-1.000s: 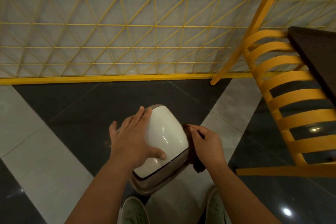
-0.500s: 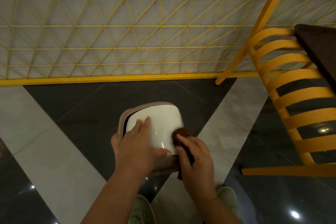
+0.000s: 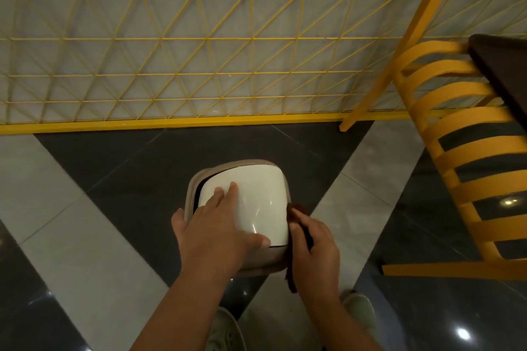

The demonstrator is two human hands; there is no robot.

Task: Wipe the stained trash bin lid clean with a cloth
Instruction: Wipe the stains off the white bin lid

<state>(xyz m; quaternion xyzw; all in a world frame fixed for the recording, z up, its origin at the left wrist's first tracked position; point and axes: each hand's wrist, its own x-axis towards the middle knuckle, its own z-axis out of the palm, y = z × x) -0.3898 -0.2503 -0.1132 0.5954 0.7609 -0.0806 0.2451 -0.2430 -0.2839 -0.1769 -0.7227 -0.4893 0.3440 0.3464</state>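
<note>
On the white bin lid (image 3: 251, 196) left hand (image 3: 216, 234) lies flat, fingers spread (thumb at near edge); right hand (image 3: 316, 248) pinches brown cloth (image 3: 296, 211) against lid's right edge.

White lid (image 3: 256, 196), dark brown cloth (image 3: 296, 209), yellow chair (image 3: 456, 134), grey-and-black diagonal-striped floor (image 3: 85, 208)

Likely café or eatery seating area: yellow slatted chair (image 3: 456, 134) at dark tabletop (image 3: 504, 71) right, glossy two-tone floor tiles (image 3: 85, 236), yellow lattice partition (image 3: 171, 51) far.
</note>
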